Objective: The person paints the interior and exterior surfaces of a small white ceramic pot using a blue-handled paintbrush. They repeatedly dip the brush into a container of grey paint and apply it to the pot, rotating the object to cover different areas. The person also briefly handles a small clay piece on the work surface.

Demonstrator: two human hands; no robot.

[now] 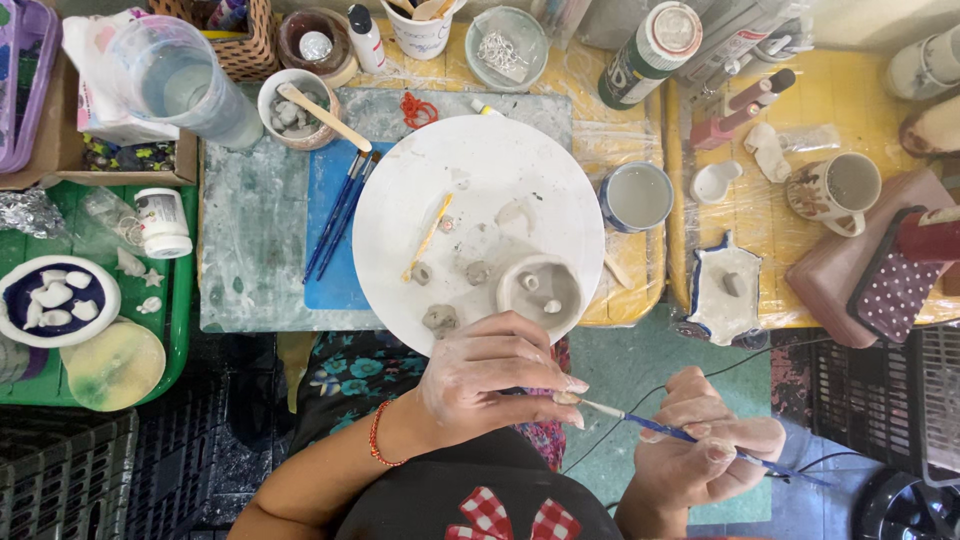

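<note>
Right hand: clearly the right hand (pixel 705 445) is closed around a thin blue-handled brush (pixel 690 437), fingers folded over the shaft; the handle's far end runs out past the hand toward the lower right.
Left hand: the left hand (pixel 495 375) has its fingertips pinched together on the brush's pale tip; whatever small bit sits between them is too tiny to make out.
Brush position: held in the air between both hands, below the table edge, over the lap.
White plate (pixel 400 190): round, near the table's front edge, just above the left hand; the hand covers part of its lower rim.
Clay bowl (pixel 540 290): small, grey, on the plate's lower right, with two little lumps inside.
Clay bits (pixel 440 318): several grey pieces scattered on the plate, shapes unclear.
Yellow stick (pixel 428 238): lies slanted on the plate.
Two blue brushes (pixel 340 212): on a blue mat, left of the plate, partly under its rim.
Water cup (pixel 637 196): just right of the plate.
Cut off: the person's arms and body leave the bottom edge.
</note>
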